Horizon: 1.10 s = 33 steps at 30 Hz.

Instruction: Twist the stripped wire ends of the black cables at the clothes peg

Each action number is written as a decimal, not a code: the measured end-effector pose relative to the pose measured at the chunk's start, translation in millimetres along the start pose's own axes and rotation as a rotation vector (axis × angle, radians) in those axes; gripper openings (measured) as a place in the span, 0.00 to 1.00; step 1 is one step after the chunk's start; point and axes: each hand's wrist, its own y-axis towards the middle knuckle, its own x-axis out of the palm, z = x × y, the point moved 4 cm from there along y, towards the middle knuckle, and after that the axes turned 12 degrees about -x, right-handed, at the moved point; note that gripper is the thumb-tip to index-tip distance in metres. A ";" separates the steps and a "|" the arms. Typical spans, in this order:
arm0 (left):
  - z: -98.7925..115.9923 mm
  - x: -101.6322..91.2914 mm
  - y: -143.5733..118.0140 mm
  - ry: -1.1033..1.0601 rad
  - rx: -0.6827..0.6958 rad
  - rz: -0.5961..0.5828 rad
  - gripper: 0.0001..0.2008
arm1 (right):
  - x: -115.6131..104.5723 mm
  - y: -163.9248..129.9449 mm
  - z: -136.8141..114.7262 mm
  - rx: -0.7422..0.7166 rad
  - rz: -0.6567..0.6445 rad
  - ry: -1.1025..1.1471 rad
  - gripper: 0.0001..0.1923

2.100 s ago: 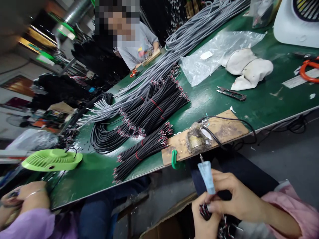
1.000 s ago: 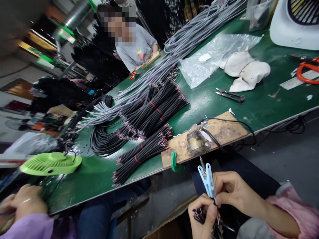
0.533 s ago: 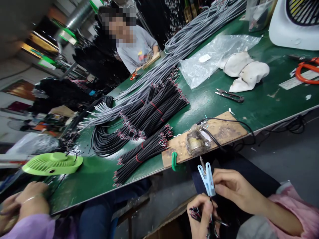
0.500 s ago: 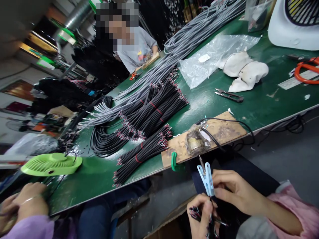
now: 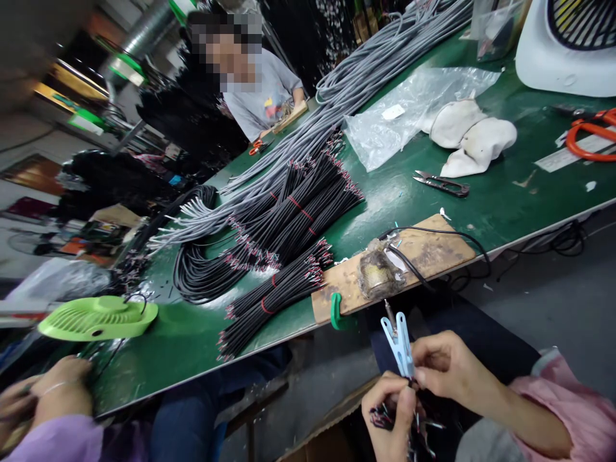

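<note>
**Hands move closer at the clip**

The left hand has come up to the light blue plastic clip. The right hand has curled in, so both now pinch the thin black wires together under the clip.

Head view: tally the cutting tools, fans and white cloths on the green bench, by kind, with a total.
Cutting tools: 3 (metal thread snips, orange-handled scissors at the right edge, small orange-handled scissors near the far co-worker)
Fans: 2 (flat lime-green fan, white fan)
White cloths: 2 (crumpled white cloths)
Total: 7
</note>
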 end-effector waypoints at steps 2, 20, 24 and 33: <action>-1.9 3.8 -0.9 -0.079 -0.053 -0.056 0.15 | -0.3 -0.6 9.3 0.109 0.022 0.217 0.12; -7.0 1.6 0.0 -0.002 -0.045 -0.015 0.18 | -0.4 -6.9 -29.0 -0.342 0.054 -0.327 0.13; -19.0 6.5 -1.7 -0.159 -0.182 -0.095 0.17 | 2.5 -6.4 -25.4 -0.279 0.003 -0.110 0.13; -11.0 12.7 0.3 -0.291 -0.254 -0.233 0.21 | -2.0 -4.8 -7.6 -0.019 -0.063 0.163 0.18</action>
